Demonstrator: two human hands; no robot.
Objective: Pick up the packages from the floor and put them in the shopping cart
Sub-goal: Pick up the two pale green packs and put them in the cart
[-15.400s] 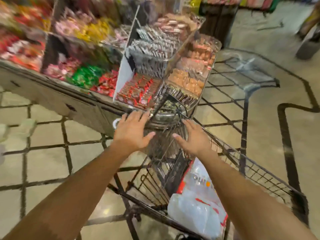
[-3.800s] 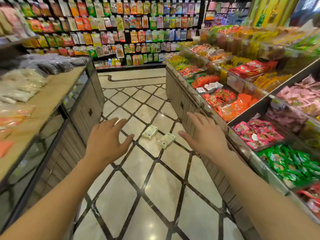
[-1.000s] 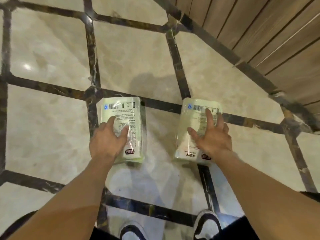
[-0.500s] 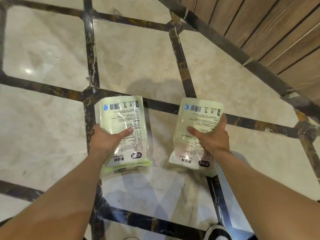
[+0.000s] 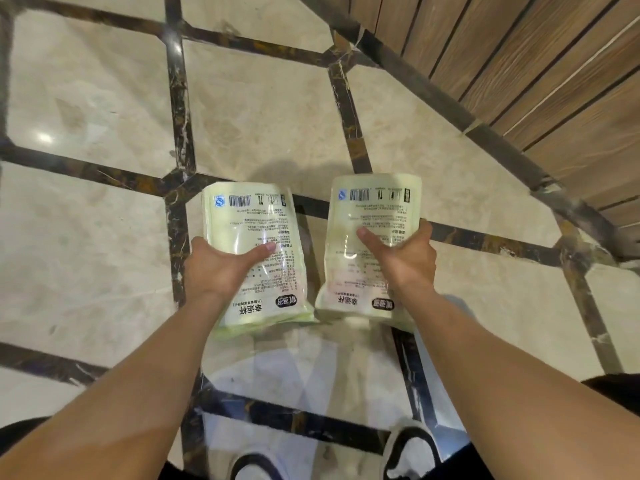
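Left hand [image 5: 216,268]: the person is clamping it on the left package [image 5: 252,251], thumb lying across the printed face, the other digits hidden beneath.
Right hand [image 5: 407,259]: it is gripping the right package [image 5: 372,244] the same way, thumb on top, the rest tucked behind.
Packages: both pale green pouches are sitting side by side in the hands, barcode ends pointing away from the person, close together but apparently not touching. Shadows on the tiles below them suggest they are hanging clear of the floor [image 5: 104,109], though the exact gap is hard to read.
Surroundings: marble tiles with dark borders are filling most of the view; a wood-slat panel [image 5: 540,74] is running along the upper right; the person's shoes [image 5: 410,452] are showing at the bottom edge.
Shopping cart: it is not appearing anywhere in view.
Progress: the pick-up seems to be done for these two pouches; carrying them to the cart and dropping them in is remaining. No other packages are lying on the visible floor.
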